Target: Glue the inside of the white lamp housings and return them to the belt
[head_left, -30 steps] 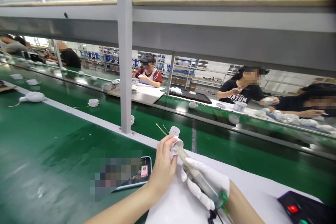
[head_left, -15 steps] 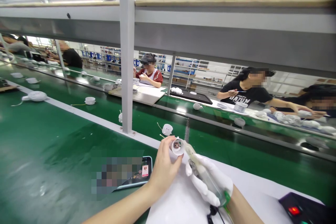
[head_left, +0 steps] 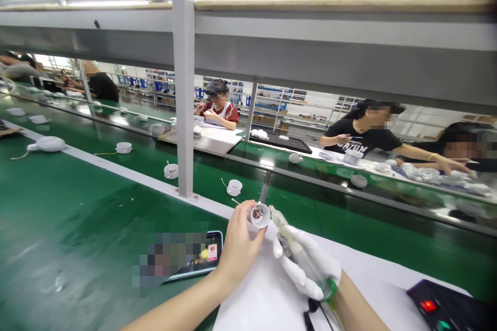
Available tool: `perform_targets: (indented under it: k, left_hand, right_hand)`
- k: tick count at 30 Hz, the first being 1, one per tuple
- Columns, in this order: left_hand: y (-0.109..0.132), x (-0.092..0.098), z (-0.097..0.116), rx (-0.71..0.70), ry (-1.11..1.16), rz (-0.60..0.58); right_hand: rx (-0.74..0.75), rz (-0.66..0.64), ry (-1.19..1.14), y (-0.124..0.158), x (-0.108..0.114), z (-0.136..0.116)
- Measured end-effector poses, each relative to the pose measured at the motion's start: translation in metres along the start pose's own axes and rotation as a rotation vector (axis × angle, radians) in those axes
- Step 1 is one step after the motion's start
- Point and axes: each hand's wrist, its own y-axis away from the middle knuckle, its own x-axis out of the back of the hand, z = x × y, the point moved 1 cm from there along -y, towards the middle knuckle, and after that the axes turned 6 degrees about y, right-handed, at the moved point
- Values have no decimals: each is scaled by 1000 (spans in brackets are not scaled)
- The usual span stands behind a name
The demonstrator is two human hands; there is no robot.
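Note:
My bare left hand (head_left: 241,251) pinches a small white plastic cup (head_left: 265,221) by its side. The cup's open end tilts toward me, and small reddish-brown parts and wires show inside. My right hand (head_left: 308,264), in a white glove, is wrapped round a corded electric screwdriver (head_left: 280,223) with a translucent grey body and a green band at its rear. Its pale nose points up and left, right beside the cup's rim; whether they touch I cannot tell. Below both hands lies a white sheet (head_left: 252,295).
Left of my hands lies a phone (head_left: 194,270). A black control box (head_left: 438,302) with a lit red switch sits at right. Beyond run a green conveyor belt (head_left: 330,217) with white cups (head_left: 234,187), and a metal post (head_left: 183,88). Several co-workers (head_left: 221,108) sit opposite.
Cups on the near belt have slid left, and one has come out from behind the post. White pieces on the far belt have shifted right. My hands keep nearly the same pose.

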Motion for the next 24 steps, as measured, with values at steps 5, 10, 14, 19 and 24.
perform_targets:
  k: [5,10,14,19,24]
  left_hand:
    - [-1,2,-4,-53,-40,13]
    - [-10,-3,2,168,-168,-155]
    - [-31,-24,9,209,-358,-379]
    - [-65,-43,-5,266,-515,-539]
    - [-99,0,-25,285,-579,-558]
  right_hand:
    - [-23,-20,19,0,-1,1]
    - [79,-47,-66,-1,5,2]
    - [91,-151,-114,-2,12,4]
    - [78,-260,-191,-6,16,7]
    - [36,-233,-187,-6,13,5]
